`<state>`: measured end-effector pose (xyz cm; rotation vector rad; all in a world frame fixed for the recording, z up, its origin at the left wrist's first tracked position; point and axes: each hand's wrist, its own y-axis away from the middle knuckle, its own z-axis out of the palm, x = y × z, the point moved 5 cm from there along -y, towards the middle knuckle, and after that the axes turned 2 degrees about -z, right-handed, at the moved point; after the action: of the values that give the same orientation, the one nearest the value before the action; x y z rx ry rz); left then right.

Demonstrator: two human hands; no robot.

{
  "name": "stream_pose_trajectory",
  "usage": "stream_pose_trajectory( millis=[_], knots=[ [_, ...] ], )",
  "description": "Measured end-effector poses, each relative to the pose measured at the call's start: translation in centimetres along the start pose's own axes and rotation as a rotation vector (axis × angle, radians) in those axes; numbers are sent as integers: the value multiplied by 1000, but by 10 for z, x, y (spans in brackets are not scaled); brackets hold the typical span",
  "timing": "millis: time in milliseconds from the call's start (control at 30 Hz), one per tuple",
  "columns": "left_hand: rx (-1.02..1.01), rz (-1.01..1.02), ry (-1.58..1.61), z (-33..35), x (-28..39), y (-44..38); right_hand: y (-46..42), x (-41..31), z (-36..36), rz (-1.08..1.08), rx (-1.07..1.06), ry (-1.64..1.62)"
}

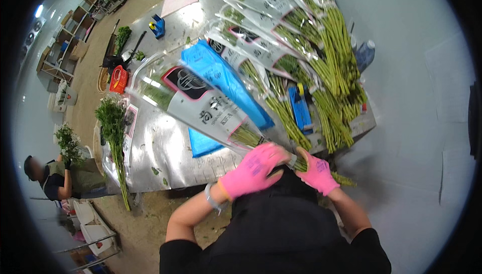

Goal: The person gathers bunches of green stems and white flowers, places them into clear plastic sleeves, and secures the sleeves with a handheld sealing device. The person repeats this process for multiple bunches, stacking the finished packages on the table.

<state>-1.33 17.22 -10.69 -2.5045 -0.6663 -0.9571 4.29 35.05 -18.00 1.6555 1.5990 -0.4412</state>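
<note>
A flower bouquet in a clear and white printed sleeve (203,112) slants across in front of me, its bloom end up to the left. My left hand (256,168), in a pink knit glove, closes around the narrow lower end of the sleeve. Just below it, my right hand (317,172), gloved the same, grips the bare green stems (300,164), whose cut ends stick out to the right. A blue plastic packet (226,82) lies on the metal table (162,161) behind the bouquet. Partly under the sleeve is another blue sheet or packet (203,144).
Several sleeved bouquets (331,59) are piled at the right, beside a blue tape dispenser (300,110). Another dispenser (157,26) stands farther back. Unwrapped flowers (115,134) overhang the left edge near a red basket (119,79). A person (64,176) holding white flowers stands left.
</note>
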Motion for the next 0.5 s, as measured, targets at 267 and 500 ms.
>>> stream_pose_trajectory(
  millis=[267,500],
  knots=[
    [-466,-625,-444,36,-50,175,-41,-45,-85,-59,477,-334],
    [-216,-628,-300,51,-62,213,-117,-100,-152,-376,522,-465]
  ],
)
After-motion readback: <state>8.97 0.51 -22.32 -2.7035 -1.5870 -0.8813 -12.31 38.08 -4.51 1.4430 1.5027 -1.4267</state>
